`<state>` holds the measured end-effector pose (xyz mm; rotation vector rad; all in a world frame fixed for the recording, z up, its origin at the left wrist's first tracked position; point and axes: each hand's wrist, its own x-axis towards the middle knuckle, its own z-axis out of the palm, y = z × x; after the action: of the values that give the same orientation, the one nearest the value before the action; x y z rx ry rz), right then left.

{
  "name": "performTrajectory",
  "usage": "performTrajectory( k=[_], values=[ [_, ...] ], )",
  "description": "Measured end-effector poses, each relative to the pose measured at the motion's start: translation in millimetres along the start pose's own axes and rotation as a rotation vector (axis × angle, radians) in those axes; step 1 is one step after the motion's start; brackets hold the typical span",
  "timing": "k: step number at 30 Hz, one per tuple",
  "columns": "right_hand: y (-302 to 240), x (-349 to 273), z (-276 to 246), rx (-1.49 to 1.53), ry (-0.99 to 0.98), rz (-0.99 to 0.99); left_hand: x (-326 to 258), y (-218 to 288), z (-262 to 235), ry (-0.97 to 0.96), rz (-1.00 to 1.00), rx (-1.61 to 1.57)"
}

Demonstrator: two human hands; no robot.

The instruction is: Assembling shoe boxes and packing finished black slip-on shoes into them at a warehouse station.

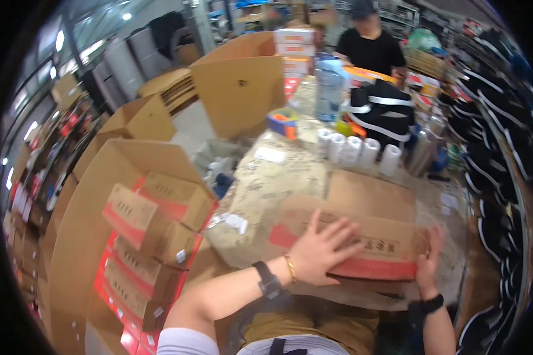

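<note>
A brown shoebox (373,245) with a red band along its lower edge and dark print lies on the table in front of me. My left hand (326,251) rests flat on its left part with the fingers spread. At the box's right end, my right hand (429,260) grips the edge, thumb on the near side and fingers along the end. A plain brown cardboard panel (370,195) stands or lies just behind the box; I cannot tell whether it is the lid. The box's left end is blurred.
Left of the table, a large carton (71,254) holds several brown-and-red shoeboxes (130,216). White rolls (352,151), a tape dispenser (283,124), a water jug (328,86) and black shoes (382,109) stand farther back. A person (370,44) is across the table. Shoe racks (503,148) line the right.
</note>
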<state>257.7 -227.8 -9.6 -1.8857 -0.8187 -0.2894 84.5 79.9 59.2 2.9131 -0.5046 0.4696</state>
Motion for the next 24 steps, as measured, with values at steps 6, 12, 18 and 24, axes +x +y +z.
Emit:
performTrajectory(
  k=[6,12,18,24],
  values=[
    [25,-40,-12,0.896,-0.247,0.662,-53,11,35,0.281,-0.199,-0.105],
    [-30,-50,28,1.103,-0.278,0.604,-44,23,45,1.278,-0.424,-1.094],
    [-36,-76,114,0.616,-0.197,0.402,-62,24,-4,0.924,-0.498,-1.94],
    [-157,7,117,0.964,-0.335,0.268,-76,35,-7,0.879,-0.505,-1.253]
  ],
)
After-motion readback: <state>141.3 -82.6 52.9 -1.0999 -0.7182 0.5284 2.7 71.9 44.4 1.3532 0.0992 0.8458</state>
